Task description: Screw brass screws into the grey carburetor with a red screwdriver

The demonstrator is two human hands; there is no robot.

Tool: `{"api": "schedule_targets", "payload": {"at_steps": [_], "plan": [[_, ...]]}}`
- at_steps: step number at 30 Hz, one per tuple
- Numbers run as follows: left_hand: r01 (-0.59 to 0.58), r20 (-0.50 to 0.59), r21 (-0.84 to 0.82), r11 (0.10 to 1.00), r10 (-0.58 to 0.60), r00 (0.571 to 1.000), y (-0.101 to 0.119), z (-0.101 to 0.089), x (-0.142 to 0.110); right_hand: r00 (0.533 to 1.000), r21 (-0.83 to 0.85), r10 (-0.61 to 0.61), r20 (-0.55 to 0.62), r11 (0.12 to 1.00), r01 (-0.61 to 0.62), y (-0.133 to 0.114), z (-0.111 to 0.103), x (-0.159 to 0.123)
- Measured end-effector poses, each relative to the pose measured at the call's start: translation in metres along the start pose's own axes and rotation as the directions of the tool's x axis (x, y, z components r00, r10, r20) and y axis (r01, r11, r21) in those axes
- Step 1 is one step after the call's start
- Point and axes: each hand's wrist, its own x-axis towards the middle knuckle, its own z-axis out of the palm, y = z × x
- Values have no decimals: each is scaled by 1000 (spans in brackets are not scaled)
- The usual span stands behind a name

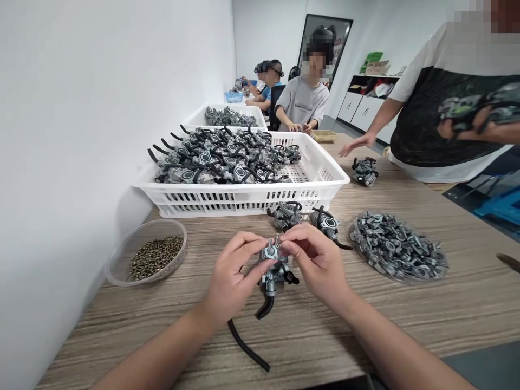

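Over the table in front of me is a grey metal carburetor (271, 274) with a short black hose hanging from its lower end. My left hand (233, 271) is closed, thumb and fingers gripping a small plate with a lever (270, 251) at the carburetor's top. My right hand (319, 260) is closed at the right side of that plate, its thumb and fingertips together beside a small upright metal piece. What exactly the right fingertips grip is too small to make out. A longer black hose (248, 346) reaches from under my left hand toward me.
Beyond my hands lie two carburetors (287, 215) before a white basket (244, 197) heaped with more. A tub of screws (156, 257) is left; a tub of small metal parts (400, 246) is right. A co-worker's hand (359, 143) reaches over the table near another carburetor (364, 171).
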Motion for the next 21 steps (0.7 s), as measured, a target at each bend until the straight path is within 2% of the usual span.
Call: {"api": "schedule_targets", "payload": {"at_steps": [5,13,21], "plan": [[39,36,-24,999,-38,999,2,-1,0,998,74,62,-27,995,-60,-1,1,-2],[44,-65,-42,998,-47,997,5,1,-2,1000,34,-15,9,999,15,-2,-2,-4],[50,-98,-6,999,-50,994,10,1,-1,996,-4,-73,59,997,73,-9,-5,-2]]}}
